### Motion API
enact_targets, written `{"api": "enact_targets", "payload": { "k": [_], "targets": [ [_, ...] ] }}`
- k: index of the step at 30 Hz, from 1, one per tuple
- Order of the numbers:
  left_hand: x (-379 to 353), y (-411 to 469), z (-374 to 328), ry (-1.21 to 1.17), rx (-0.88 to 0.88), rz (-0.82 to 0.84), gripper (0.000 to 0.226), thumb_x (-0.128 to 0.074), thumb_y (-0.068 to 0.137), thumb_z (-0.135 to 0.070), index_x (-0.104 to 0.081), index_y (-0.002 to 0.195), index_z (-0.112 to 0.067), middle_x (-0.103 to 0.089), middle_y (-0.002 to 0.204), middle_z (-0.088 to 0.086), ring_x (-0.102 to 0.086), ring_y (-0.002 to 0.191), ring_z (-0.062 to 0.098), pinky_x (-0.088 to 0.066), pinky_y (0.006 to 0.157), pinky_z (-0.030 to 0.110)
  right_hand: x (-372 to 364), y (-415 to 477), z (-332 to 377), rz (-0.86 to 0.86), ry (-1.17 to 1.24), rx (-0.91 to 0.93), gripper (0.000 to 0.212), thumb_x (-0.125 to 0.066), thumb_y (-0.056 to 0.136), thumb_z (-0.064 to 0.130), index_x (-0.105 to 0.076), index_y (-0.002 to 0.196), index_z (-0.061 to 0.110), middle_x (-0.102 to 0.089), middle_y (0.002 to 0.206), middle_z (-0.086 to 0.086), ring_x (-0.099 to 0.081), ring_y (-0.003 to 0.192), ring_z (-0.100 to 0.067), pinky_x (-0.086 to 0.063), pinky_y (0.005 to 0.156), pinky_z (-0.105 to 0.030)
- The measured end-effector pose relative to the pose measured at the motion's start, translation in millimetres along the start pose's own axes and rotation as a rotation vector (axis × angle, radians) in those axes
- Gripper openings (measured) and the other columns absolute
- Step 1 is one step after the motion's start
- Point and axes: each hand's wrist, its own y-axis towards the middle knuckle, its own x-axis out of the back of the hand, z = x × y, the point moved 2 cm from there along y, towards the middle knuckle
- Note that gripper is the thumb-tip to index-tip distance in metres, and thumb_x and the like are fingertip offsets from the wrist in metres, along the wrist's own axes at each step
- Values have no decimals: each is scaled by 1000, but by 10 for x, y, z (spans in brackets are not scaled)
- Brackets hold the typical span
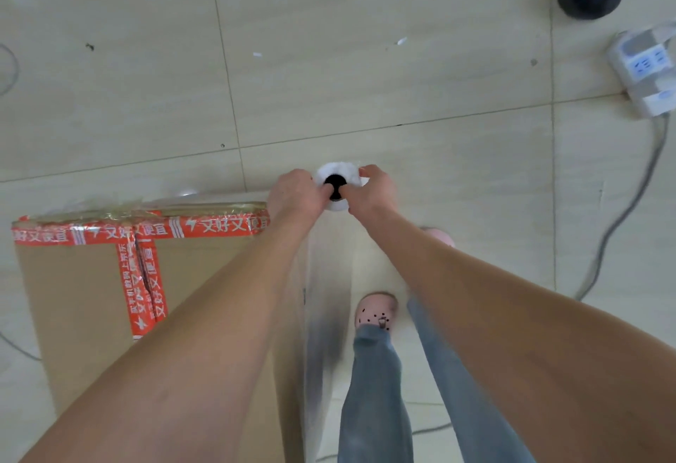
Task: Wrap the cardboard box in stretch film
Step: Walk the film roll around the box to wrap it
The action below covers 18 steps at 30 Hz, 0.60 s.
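Bare forearms (pixel 205 334) nearest, reaching toward twelve o'clock. Left hand (pixel 292 193) and right hand (pixel 373 190) both curled on the upright stretch film roll (pixel 345 170), pinching at its dark hollow core. Cardboard box (pixel 80 287) at eight o'clock of the roll: matte brown, flat-faced, banded with glossy orange tape (pixel 219 225). Probably best: roll kept vertical, even tension, tight around the corner, no wrinkles in thin clingy film.

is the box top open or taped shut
Shut: the cardboard box has its top lying flat, with orange tape over the centre seam and along the far edge.
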Motion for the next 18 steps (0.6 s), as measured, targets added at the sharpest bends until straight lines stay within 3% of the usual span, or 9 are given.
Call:
{"api": "enact_targets", "payload": {
  "k": [3,6,9,13,16,18],
  "targets": [
    [60,59,-135,151,-254,-1,35,-61,83,-21,-54,117,-15,-56,109,8,-58,98,29,-40,68,31,0,7,44,48,-44,-1,47,-58,85,13,-48,131,16,-59,97,-4,-59,80,-22,-43,56,-24],
    [116,129,-262,283,-358,7,31,-57,84,-16,-58,115,-18,-56,111,7,-58,100,29,-39,68,31,19,30,92,68,-107,15,48,-57,86,12,-47,133,16,-56,96,-2,-56,82,-22,-42,61,-25],
    [181,201,-301,321,-331,-15,23,-56,83,-15,-59,105,-12,-57,107,9,-58,96,31,-37,66,31,41,73,171,83,-150,36,43,-56,87,10,-52,130,14,-55,101,-2,-56,88,-23,-45,72,-28],
    [277,288,-225,194,-211,-27,20,-54,83,-12,-57,102,-9,-60,105,11,-58,95,33,-38,66,32,13,159,319,92,-144,41,53,-59,85,19,-47,136,20,-58,119,-3,-54,86,-18,-43,70,-26],
    [362,371,-134,12,-91,-51,6,-54,83,-14,-52,88,-12,-63,100,10,-57,89,31,-36,63,29,-64,202,435,122,-142,22,64,-63,85,26,-36,142,18,-52,113,-1,-55,90,-21,-44,69,-28],
    [405,445,-58,-73,-33,-76,6,-55,83,-16,-50,84,-14,-64,100,11,-58,91,31,-36,64,29,-155,234,505,136,-157,-11,70,-67,82,30,-33,142,16,-50,108,-1,-62,94,-25,-52,75,-33]
  ]
}}
